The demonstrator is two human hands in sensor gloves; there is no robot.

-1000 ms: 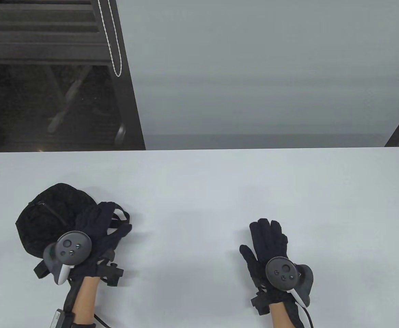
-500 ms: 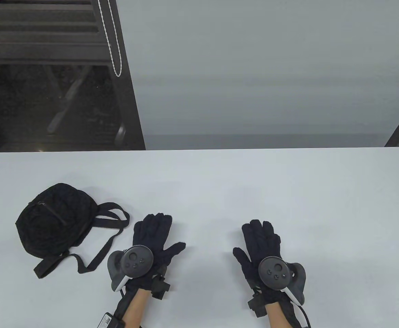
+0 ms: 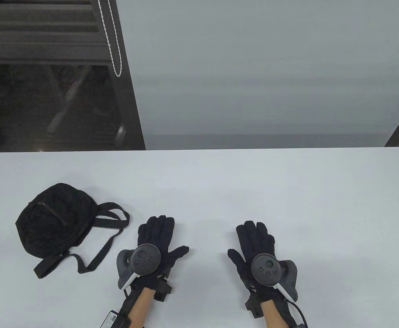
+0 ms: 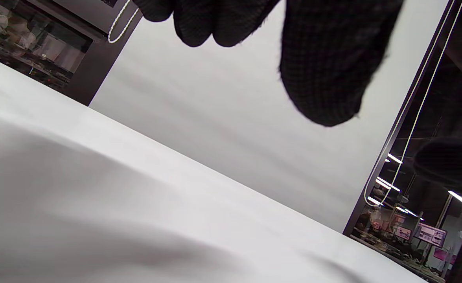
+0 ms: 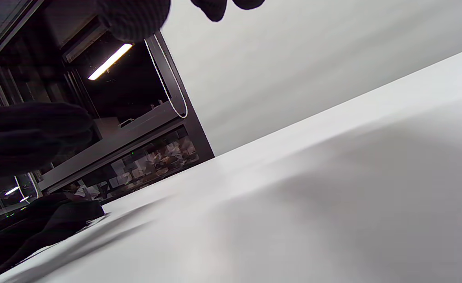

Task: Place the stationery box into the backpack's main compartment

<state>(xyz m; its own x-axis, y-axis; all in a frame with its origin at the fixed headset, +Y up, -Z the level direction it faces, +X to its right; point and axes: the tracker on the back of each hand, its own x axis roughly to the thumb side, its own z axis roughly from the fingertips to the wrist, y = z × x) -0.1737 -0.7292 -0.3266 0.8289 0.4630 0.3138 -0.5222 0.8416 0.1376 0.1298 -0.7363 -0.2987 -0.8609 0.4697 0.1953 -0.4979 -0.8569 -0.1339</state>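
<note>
A small black backpack point(image 3: 53, 221) lies on the white table point(image 3: 219, 184) at the left, its straps point(image 3: 107, 222) trailing to the right. No stationery box shows in any view. My left hand point(image 3: 158, 235) lies flat and open, palm down, just right of the straps and apart from them. My right hand point(image 3: 254, 242) lies flat and open, palm down, further right. Both hands hold nothing. In the left wrist view my fingers point(image 4: 325, 67) hang above bare table. In the right wrist view my fingers point(image 5: 132, 15) sit at the top edge.
The table's far edge point(image 3: 199, 149) runs across the middle of the table view. Behind it stand a grey wall and a dark window frame with a white bead cord point(image 3: 112, 41).
My left hand has let go of the backpack and moved right onto the bare table. My right hand has slid a little left. The backpack stays put.
</note>
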